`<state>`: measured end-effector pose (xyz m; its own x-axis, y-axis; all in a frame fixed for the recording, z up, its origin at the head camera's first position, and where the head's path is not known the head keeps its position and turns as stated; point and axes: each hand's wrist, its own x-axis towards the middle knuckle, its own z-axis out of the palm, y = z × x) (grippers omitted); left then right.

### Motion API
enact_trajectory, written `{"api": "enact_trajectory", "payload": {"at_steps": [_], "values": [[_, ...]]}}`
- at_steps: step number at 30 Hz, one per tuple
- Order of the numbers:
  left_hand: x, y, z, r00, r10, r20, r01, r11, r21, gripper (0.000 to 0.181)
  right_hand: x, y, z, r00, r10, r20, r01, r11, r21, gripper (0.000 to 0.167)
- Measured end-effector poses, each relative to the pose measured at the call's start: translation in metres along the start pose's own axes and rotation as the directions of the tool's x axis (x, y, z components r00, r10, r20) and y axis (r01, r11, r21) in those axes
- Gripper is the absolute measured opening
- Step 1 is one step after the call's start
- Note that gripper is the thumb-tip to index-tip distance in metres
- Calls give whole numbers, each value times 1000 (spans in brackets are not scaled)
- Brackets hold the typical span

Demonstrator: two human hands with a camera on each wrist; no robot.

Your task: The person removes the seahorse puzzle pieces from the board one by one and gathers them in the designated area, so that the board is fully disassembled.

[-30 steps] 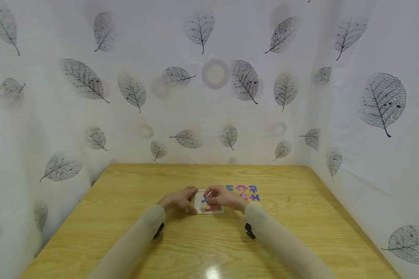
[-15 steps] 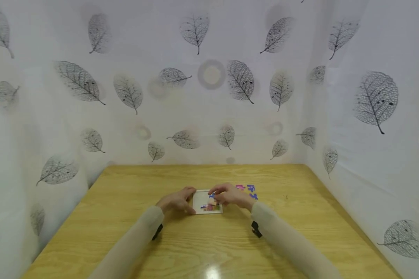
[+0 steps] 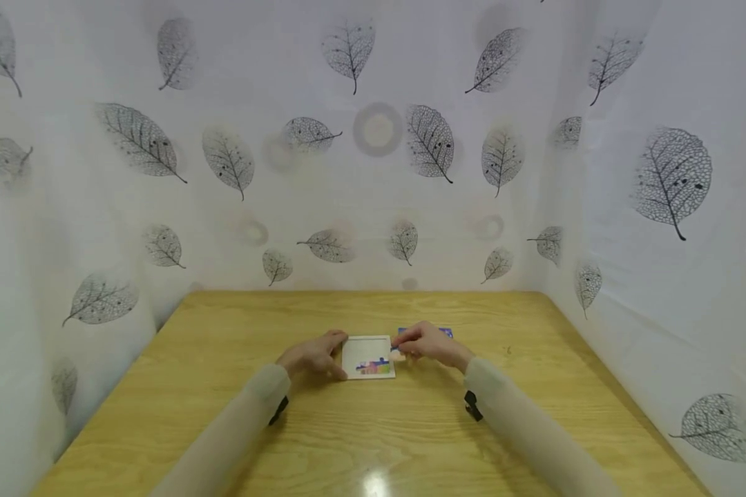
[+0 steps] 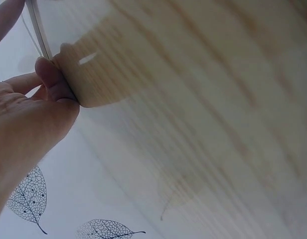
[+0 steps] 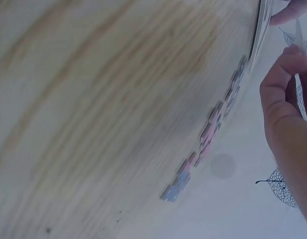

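A white puzzle tray [image 3: 367, 345] lies on the table, with joined colourful pieces [image 3: 374, 366] in its lower right part. My left hand [image 3: 313, 355] holds the tray by its left side, thumb at the near corner and fingers at the far one. In the left wrist view the thumb [image 4: 51, 79] touches the tray's edge. Just past the tray's right edge, my right hand [image 3: 432, 343] pinches a puzzle piece [image 3: 397, 354] between thumb and fingers. Edge-on, that piece [image 5: 299, 36] looks thin and pale in the right wrist view, raised off the table.
Several loose puzzle pieces [image 5: 209, 130] lie in rows on the wooden table [image 3: 273, 435] right of the tray. My right hand covers most of them in the head view; blue ones [image 3: 445, 332] show behind it. A leaf-patterned white curtain [image 3: 373, 200] surrounds the table.
My right hand has moved right from over the tray to beyond its right edge, carrying the pinched piece. More of the tray and its joined pieces shows. The left hand has stayed on the tray.
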<state>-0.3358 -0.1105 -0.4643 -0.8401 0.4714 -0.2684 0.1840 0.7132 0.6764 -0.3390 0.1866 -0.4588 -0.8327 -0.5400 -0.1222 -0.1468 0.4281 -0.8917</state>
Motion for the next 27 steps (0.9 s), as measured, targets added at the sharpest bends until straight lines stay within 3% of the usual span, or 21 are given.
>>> {"api": "enact_trajectory", "payload": {"at_steps": [9, 17, 27], "values": [[2, -3, 3, 1000, -2, -8, 2, 1000, -19, 93, -8, 9, -3, 1000, -8, -2, 8, 996, -87, 16], [1, -3, 2, 1000, 12, -4, -12, 1000, -13, 93, -14, 10, -5, 1000, 1, -22, -4, 990, -139, 28], [2, -3, 2, 1000, 16, 3, -16, 1000, -20, 94, -15, 13, -6, 999, -34, 0, 33, 979, -203, 19]]}}
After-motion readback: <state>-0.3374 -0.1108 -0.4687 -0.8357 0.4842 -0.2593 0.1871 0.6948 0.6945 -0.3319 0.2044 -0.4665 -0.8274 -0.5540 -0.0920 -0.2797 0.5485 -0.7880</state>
